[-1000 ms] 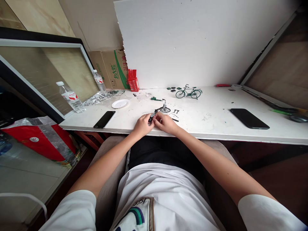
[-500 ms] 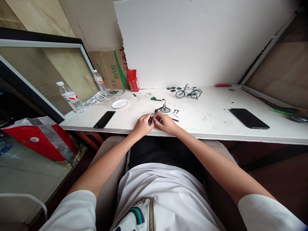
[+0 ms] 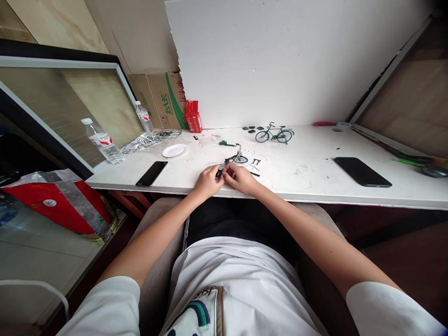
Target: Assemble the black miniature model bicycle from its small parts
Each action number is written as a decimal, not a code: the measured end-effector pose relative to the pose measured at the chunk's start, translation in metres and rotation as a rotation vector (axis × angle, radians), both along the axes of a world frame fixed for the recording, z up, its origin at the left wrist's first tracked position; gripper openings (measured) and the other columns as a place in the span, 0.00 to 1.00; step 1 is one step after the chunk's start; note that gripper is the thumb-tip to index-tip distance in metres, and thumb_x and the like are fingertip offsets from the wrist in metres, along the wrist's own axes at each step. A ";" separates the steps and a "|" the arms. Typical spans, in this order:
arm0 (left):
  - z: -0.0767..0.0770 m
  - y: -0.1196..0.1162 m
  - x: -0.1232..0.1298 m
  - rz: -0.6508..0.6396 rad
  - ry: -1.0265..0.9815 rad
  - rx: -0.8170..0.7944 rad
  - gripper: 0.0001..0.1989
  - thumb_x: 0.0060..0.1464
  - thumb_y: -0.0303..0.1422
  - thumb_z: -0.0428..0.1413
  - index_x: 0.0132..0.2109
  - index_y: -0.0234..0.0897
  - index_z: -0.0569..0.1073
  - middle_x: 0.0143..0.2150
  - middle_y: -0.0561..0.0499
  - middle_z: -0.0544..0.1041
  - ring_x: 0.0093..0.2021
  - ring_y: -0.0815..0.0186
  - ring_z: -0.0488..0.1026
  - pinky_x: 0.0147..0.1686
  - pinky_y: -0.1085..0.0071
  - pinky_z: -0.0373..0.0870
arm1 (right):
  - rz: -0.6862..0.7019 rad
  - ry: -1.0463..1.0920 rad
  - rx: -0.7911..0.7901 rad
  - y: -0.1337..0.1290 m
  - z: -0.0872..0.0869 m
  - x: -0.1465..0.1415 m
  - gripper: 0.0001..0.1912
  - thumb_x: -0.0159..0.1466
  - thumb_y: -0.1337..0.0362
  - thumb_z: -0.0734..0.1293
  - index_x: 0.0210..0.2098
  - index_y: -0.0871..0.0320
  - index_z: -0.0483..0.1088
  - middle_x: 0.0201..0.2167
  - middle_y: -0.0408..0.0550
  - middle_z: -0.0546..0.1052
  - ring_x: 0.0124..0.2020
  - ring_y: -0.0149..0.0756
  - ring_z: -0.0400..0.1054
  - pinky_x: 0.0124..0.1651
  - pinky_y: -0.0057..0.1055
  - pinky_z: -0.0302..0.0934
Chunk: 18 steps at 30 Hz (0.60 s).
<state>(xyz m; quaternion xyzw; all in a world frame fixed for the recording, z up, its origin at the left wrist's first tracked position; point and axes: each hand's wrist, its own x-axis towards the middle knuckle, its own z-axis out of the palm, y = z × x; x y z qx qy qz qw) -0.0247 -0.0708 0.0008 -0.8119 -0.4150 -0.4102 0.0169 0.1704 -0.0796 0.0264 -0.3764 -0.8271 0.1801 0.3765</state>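
Near the table's front edge, my left hand (image 3: 209, 181) is closed on the near end of a black model bicycle (image 3: 240, 159), whose wheel and handlebar stick out beyond the fingers. My right hand (image 3: 241, 179) meets it from the right, fingertips pinched together at the same end of the model; what they hold there is too small to make out. Small black parts (image 3: 256, 162) lie just right of the hands. A green piece (image 3: 227, 143) rests behind the black model. Farther back stands a green model bicycle (image 3: 275, 134).
On the white table (image 3: 301, 182) are a phone (image 3: 151, 173) at left, a larger black phone (image 3: 363, 171) at right, a white plate (image 3: 175, 150), and plastic bottles (image 3: 104, 142). A red box (image 3: 193, 116) stands by a carton (image 3: 164, 100) at the back.
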 end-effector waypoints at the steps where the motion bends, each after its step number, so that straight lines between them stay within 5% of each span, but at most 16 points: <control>1: 0.000 0.000 0.000 0.003 0.001 0.000 0.14 0.61 0.27 0.58 0.54 0.36 0.76 0.46 0.41 0.83 0.44 0.55 0.81 0.48 0.60 0.79 | -0.001 0.002 0.001 0.000 0.000 0.000 0.06 0.72 0.60 0.64 0.43 0.54 0.69 0.34 0.47 0.80 0.31 0.37 0.71 0.36 0.32 0.62; 18: 0.001 0.000 0.000 -0.010 -0.007 -0.016 0.13 0.60 0.27 0.58 0.52 0.36 0.76 0.45 0.42 0.83 0.42 0.57 0.80 0.44 0.63 0.78 | 0.004 0.006 -0.014 0.000 0.000 0.000 0.07 0.72 0.58 0.64 0.43 0.55 0.69 0.34 0.48 0.80 0.31 0.38 0.72 0.36 0.33 0.61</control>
